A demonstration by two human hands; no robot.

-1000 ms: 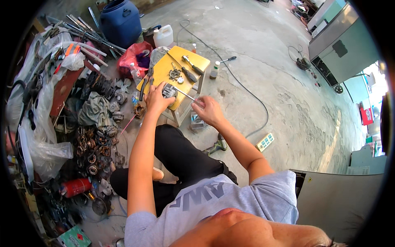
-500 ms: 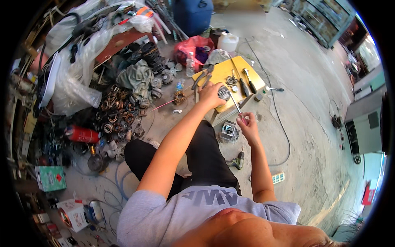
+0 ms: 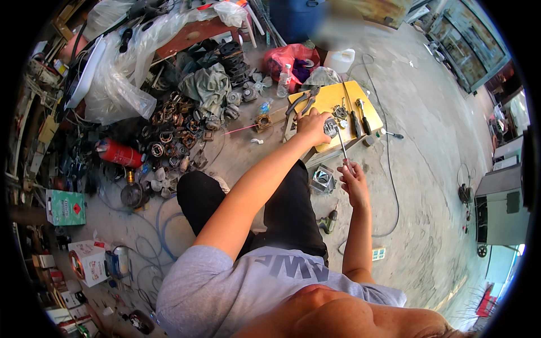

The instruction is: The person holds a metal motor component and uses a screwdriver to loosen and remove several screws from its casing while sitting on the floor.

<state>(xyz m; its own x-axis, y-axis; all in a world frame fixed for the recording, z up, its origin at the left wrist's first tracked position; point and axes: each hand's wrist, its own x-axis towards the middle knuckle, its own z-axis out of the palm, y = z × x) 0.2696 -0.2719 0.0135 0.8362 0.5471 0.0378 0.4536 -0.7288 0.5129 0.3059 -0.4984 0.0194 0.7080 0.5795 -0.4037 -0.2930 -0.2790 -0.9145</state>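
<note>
My left hand [image 3: 314, 128] is closed around a small grey metal motor part [image 3: 331, 128] at the near edge of a low, yellow-topped stand [image 3: 329, 97]. My right hand [image 3: 355, 184] grips a screwdriver [image 3: 342, 145] by its reddish handle, and its long shaft points up and away to the part. Whether the tip touches the part is too small to tell. Beyond my left hand lie dark-handled pliers [image 3: 297, 103]. To the right on the yellow top are a black-handled screwdriver [image 3: 355, 124], a ratchet wrench [image 3: 363, 115] and a little heap of metal pieces [image 3: 340, 111].
On the floor by my legs stand a square metal housing [image 3: 323, 179] and a cordless drill [image 3: 328, 221]. A cable [image 3: 393, 191] curves along the right. Motor parts [image 3: 169, 132], a red fire extinguisher [image 3: 118, 153] and coiled hose [image 3: 163, 234] crowd the left. A plastic bottle [image 3: 284, 81] stands behind the stand.
The view has swung, so the whole scene sits further right in the picture. Both hands keep their grips, and the screwdriver still points at the metal part.
</note>
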